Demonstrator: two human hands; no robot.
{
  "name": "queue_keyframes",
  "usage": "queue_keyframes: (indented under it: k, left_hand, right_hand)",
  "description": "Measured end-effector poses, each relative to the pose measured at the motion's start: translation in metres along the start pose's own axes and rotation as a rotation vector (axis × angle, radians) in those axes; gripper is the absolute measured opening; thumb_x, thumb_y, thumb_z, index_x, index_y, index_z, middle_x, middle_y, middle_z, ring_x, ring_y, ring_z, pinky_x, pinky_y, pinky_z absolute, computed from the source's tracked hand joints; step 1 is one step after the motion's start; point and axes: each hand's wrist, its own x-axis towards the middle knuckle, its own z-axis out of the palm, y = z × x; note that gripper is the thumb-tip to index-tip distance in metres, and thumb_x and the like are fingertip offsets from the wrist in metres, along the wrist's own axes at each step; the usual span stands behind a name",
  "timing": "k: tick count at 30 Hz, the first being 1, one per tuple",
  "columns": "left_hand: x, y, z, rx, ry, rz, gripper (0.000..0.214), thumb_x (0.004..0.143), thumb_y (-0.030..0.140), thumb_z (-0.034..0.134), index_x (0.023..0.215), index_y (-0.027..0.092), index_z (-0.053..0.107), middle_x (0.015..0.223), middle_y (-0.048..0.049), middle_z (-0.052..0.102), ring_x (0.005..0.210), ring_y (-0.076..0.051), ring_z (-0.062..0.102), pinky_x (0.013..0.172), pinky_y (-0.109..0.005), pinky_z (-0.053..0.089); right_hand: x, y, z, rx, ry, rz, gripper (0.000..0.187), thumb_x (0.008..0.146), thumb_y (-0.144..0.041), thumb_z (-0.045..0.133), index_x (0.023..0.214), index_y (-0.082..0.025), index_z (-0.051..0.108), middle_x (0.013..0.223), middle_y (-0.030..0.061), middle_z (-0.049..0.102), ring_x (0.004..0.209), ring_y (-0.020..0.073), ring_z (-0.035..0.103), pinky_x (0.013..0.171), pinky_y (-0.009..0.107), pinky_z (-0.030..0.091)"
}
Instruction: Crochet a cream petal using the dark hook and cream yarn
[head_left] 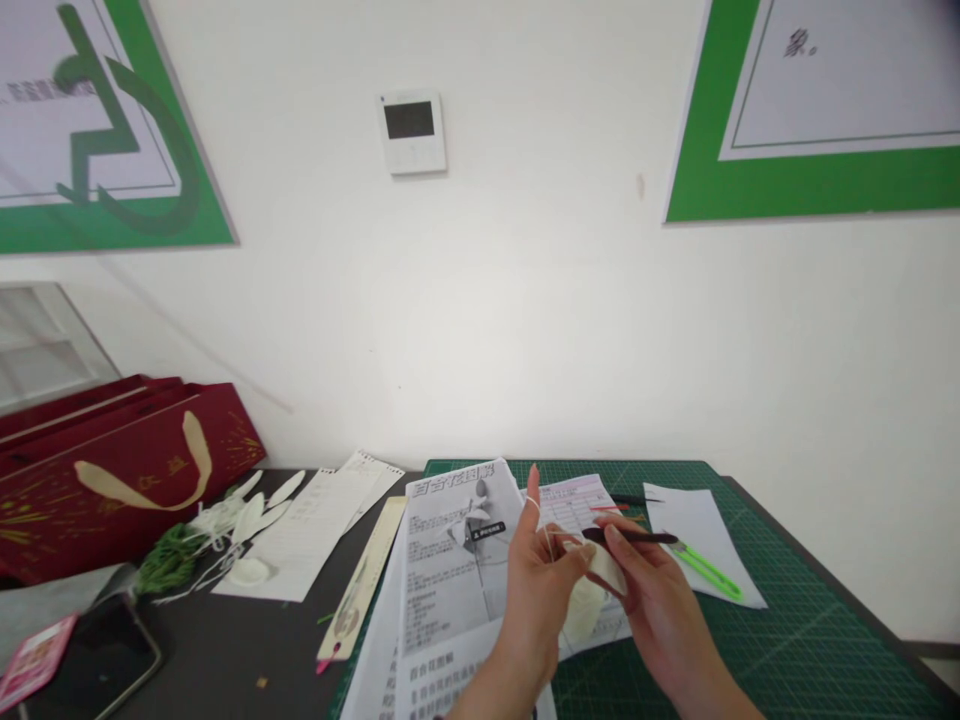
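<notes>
My left hand (538,580) is raised over the printed sheets, its forefinger pointing up with cream yarn looped round it, and thumb and fingers pinch a small cream crocheted piece (592,590). My right hand (651,598) is closed on a dark crochet hook (634,537) that lies across the piece, its tip towards the left hand. Both hands hover above the green cutting mat (787,640). A printed instruction sheet (450,560) with a flower picture lies just left of them.
Green snips (709,570) lie on a white paper (701,535) to the right. Left on the dark table: a ruler (364,585), a printed page (315,535), cream petals and green yarn (172,560), a phone (105,655), a red gift bag (112,480).
</notes>
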Motion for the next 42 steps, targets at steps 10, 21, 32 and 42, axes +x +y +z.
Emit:
queue_keyframes:
  k: [10, 21, 32, 42]
  left_hand:
    - [0.001, 0.003, -0.001, 0.056, 0.01, -0.009, 0.096, 0.067, 0.008, 0.07, 0.148, 0.022, 0.02, 0.057, 0.0079, 0.053, 0.054, -0.009, 0.042, 0.059, -0.021, 0.035]
    - [0.012, 0.008, -0.013, 0.087, -0.03, -0.132, 0.097, 0.056, 0.008, 0.072, 0.144, 0.013, 0.032, 0.05, 0.0062, 0.055, 0.047, -0.009, 0.043, 0.052, -0.023, 0.031]
    - [0.008, 0.006, -0.008, 0.131, -0.05, -0.07, 0.091, 0.06, 0.012, 0.077, 0.142, 0.016, 0.038, 0.063, 0.0048, 0.056, 0.059, -0.011, 0.048, 0.059, -0.023, 0.036]
    - [0.007, 0.002, -0.008, 0.07, -0.051, -0.074, 0.099, 0.059, 0.01, 0.077, 0.146, 0.021, 0.03, 0.057, 0.0073, 0.053, 0.053, -0.009, 0.045, 0.057, -0.022, 0.034]
  right_hand:
    - [0.006, 0.004, -0.008, -0.143, -0.021, -0.067, 0.028, 0.057, -0.028, 0.086, 0.079, -0.018, 0.073, 0.068, 0.0013, 0.073, 0.044, 0.0079, 0.055, 0.038, 0.016, 0.041]
    - [0.005, 0.004, -0.014, -0.217, -0.016, -0.094, 0.025, 0.057, -0.028, 0.086, 0.077, -0.021, 0.073, 0.073, 0.0017, 0.074, 0.058, 0.0147, 0.062, 0.045, 0.02, 0.043]
    - [0.009, 0.003, -0.016, -0.234, 0.014, -0.066, 0.028, 0.053, -0.028, 0.088, 0.075, -0.02, 0.074, 0.077, 0.0029, 0.076, 0.054, 0.0145, 0.061, 0.043, 0.022, 0.044]
    - [0.007, 0.001, -0.011, -0.181, -0.014, -0.104, 0.025, 0.054, -0.027, 0.087, 0.075, -0.019, 0.075, 0.079, 0.0055, 0.076, 0.071, 0.0211, 0.067, 0.069, 0.033, 0.053]
